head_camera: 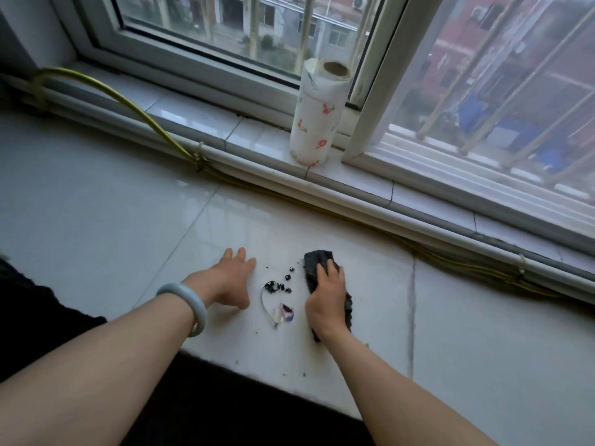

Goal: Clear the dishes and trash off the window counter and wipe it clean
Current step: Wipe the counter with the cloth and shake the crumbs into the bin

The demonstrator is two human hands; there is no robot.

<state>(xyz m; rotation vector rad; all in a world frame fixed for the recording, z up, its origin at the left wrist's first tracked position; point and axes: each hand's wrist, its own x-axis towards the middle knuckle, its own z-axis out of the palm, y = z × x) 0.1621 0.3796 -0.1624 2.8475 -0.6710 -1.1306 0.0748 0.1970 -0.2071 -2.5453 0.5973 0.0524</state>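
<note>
A white tiled window counter [96,220] fills the view. My right hand [325,296] presses down on a dark cloth [317,260] lying on the counter, fingers spread over it. Just left of the cloth lies a small heap of trash [280,296]: black crumbs, a thin wire loop and a purple-and-clear wrapper scrap. My left hand [230,280], with a pale bangle on the wrist, rests on the counter on the heap's left side, fingers straight and holding nothing.
A paper towel roll [317,114] with red flower print stands on the raised sill by the window frame. A yellow hose [128,104] and grey pipes run along the sill's foot. The counter's front edge [273,391] lies near my forearms, dark floor below.
</note>
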